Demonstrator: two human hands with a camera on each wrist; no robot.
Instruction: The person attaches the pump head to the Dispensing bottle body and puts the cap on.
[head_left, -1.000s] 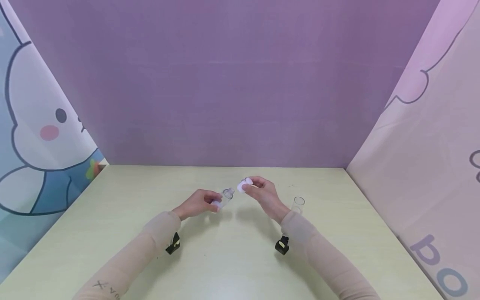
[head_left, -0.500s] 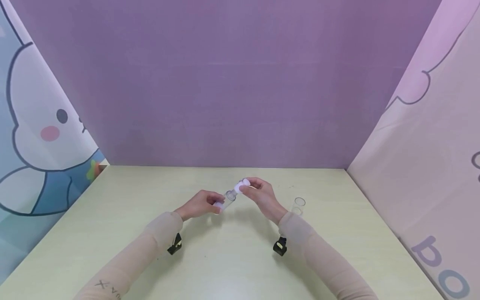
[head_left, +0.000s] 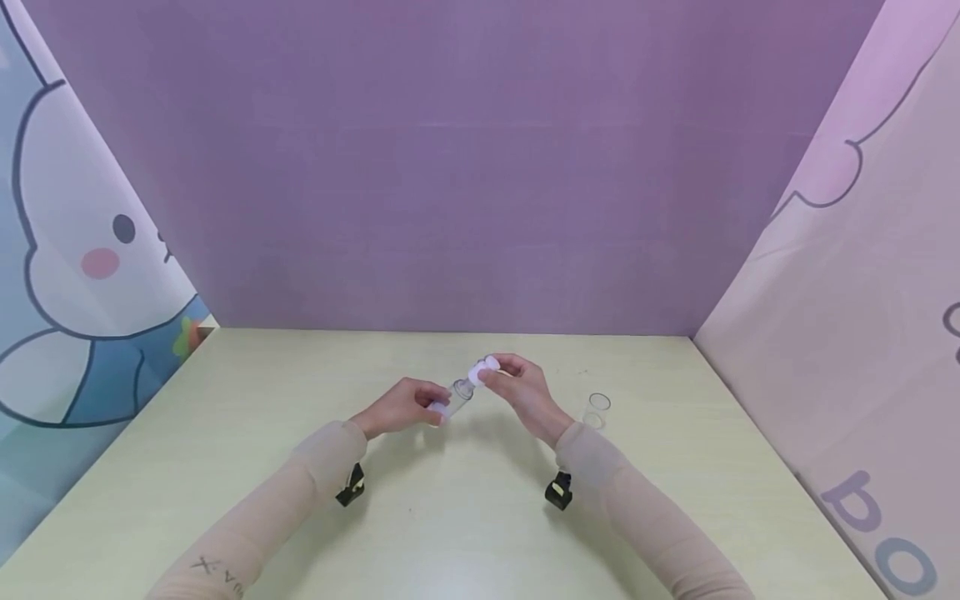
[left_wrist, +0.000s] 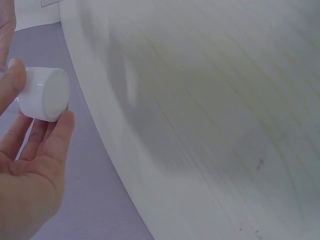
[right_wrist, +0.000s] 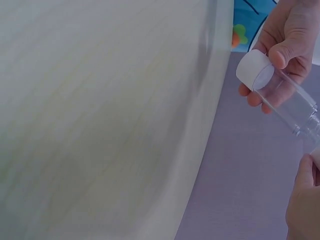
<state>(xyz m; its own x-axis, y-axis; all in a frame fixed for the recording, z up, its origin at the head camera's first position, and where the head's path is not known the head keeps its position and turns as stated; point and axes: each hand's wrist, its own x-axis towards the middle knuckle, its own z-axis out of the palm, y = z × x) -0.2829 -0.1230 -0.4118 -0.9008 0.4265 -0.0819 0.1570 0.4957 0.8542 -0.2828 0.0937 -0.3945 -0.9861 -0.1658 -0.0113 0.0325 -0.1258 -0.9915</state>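
Note:
A clear bottle (head_left: pixel 461 396) with a white base (right_wrist: pixel 254 70) is held tilted above the table, its neck toward the upper right. My left hand (head_left: pixel 402 406) grips it round the base, thumb on one side and fingers on the other. Between the thumb and fingers of my right hand (head_left: pixel 525 392) is a white pump-like top (head_left: pixel 482 369), which meets the bottle's neck. Whether it is seated or threaded there cannot be made out. Only part of the right hand and a sliver of the white top show in the right wrist view.
A clear open-ended cylinder (head_left: pixel 597 410), like a cover, stands on the pale table (head_left: pixel 450 517) just right of my right wrist. A purple panel (head_left: pixel 465 183) rises behind the table, with printed cloth walls (head_left: pixel 825 333) at both sides.
The white top and the bottle's neck were apart one second ago. They have come together, the right hand shifting slightly left and the bottle slightly right. The last half second shows hardly any movement.

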